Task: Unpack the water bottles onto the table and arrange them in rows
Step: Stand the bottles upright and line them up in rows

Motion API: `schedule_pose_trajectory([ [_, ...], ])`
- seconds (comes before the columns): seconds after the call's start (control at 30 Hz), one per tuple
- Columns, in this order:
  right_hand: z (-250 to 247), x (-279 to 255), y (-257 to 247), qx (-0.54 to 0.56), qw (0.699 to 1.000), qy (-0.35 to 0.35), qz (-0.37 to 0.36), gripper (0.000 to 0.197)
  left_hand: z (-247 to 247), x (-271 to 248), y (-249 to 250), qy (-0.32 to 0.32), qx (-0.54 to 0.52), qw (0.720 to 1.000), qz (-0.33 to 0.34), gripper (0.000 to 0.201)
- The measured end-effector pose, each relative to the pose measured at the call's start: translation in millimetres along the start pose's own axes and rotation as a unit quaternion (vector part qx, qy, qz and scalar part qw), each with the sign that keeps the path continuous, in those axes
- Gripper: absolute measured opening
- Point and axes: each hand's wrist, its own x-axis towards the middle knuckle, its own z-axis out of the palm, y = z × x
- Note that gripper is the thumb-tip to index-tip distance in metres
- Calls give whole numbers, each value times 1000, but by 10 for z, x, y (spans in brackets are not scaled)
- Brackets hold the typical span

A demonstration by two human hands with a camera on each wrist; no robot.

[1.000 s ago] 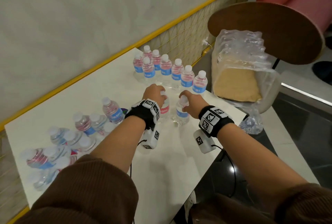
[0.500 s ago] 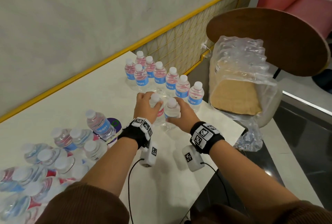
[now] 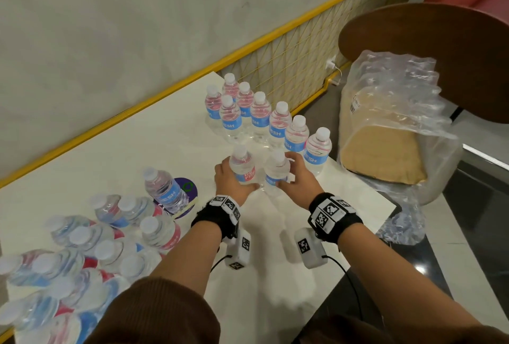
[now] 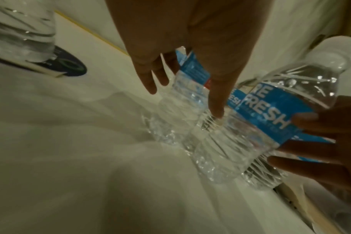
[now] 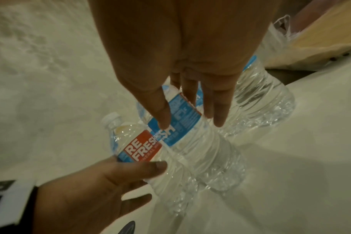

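- Left hand (image 3: 232, 181) holds one water bottle (image 3: 243, 165) by its label band, thumb in front, fingers wrapped behind. Bottle stands upright, cap up.
- Right hand (image 3: 298, 181) holds a second bottle (image 3: 276, 172) the same way, also upright. The two bottles stand just beside each other, nearly touching.
- In both wrist views the bases sit at or very close to the white table (image 3: 154, 150); contact cannot be confirmed.
- Key relation: the arranged bottles (image 3: 261, 117) lie straight ahead of both hands, along the far right end of the table. Their lines run diagonally, from the far corner toward the right edge.
- The held pair sits on the near side of that group, just short of it and roughly parallel to it.
- Right hand is nearer the end bottle (image 3: 316, 150) of the row, close beside it; left hand is on the inner side.
- Judgement: the pair starts or extends a nearer row; a short push forward, long axes kept vertical, should close the gap.
- Risk: right knuckles may clip the end bottle.
- Unsorted bottles (image 3: 82, 261) lie heaped at the near left, well apart from the hands.
- The emptied plastic wrap (image 3: 394, 101) rests on a chair to the right.
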Motion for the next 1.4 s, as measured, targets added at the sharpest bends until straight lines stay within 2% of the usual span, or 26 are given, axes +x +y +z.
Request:
schedule_pose_trajectory([
  [0.1, 75, 18, 7, 22, 1000, 1, 5, 87, 27, -23, -116, -54, -48, 997, -16, 84],
  [0.17, 134, 40, 8, -4, 999, 25, 22, 92, 34, -5, -170, -54, -53, 997, -28, 74],
  [0.3, 183, 61, 47, 35, 998, 41, 45, 77, 68, 53, -187, -17, -29, 999, -30, 75],
  [0.4, 189, 76, 119, 15, 999, 35, 17, 63, 111, 71, -160, 15, -23, 999, -33, 74],
  [0.5, 227, 97, 191, 2, 998, 47, 43, 72, 169, 101, -223, -28, -86, 996, -26, 84],
  [0.6, 315, 120, 214, -4, 996, 37, 76, 88, 170, 148, -307, -49, -63, 996, -31, 74],
  [0.7, 362, 169, 194, 4, 996, 43, 79, 80, 166, 229, -325, -34, -67, 996, -39, 65],
  [0.83, 419, 287, 178, -36, 996, 53, 66, 77, 210, 416, -294, -12, -69, 997, -40, 66],
  [0.97, 493, 448, 141, -44, 989, 61, 127, 80, 208, 597, -246, 1, -85, 996, -30, 68],
  [1.07, 514, 542, 107, -15, 987, 66, 147, 77, 177, 701, -245, 10, -118, 992, -40, 67],
  [1.2, 554, 659, 109, -6, 985, 71, 159, 79, 120, 803, -245, 5, -114, 993, -39, 56],
  [1.4, 604, 781, 85, -27, 985, 89, 146, 67, 124, 934, -198, -9, -95, 995, -39, 57],
])
